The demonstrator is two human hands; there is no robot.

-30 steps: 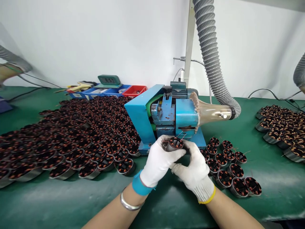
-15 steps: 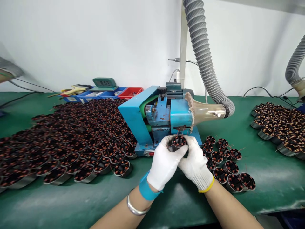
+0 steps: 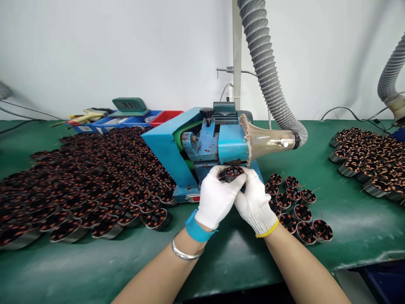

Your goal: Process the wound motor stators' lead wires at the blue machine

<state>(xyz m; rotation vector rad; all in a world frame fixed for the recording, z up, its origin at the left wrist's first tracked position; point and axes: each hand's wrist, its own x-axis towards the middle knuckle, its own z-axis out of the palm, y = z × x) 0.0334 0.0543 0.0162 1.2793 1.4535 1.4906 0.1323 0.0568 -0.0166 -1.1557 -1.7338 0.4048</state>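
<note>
Between my two white-gloved hands is a motor stator (image 3: 233, 172), a short metal ring with a dark inside and copper windings. My left hand (image 3: 218, 196) is closed around its left side, the thumb across the front. From the right, my right hand (image 3: 255, 198) grips it with the fingers wrapped behind. The stator is held up against the front of a blue belt-driven machine (image 3: 234, 143), just under its blue cover. The machine's opening and the stator's far edge are partly hidden.
Many stators (image 3: 95, 185) crowd the green table (image 3: 126, 270) on the left. A smaller group of stators (image 3: 294, 207) stands right of the machine, and more stators (image 3: 373, 160) sit at far right. A grey hose (image 3: 268, 63) joins a clear funnel (image 3: 268, 141). Behind are a clock (image 3: 129, 105) and a red bin (image 3: 166, 117).
Both hands have carried the stator closer to the machine, up to the underside of its cover. The wires that stuck up from the stator no longer show. The camera view has shifted slightly.
</note>
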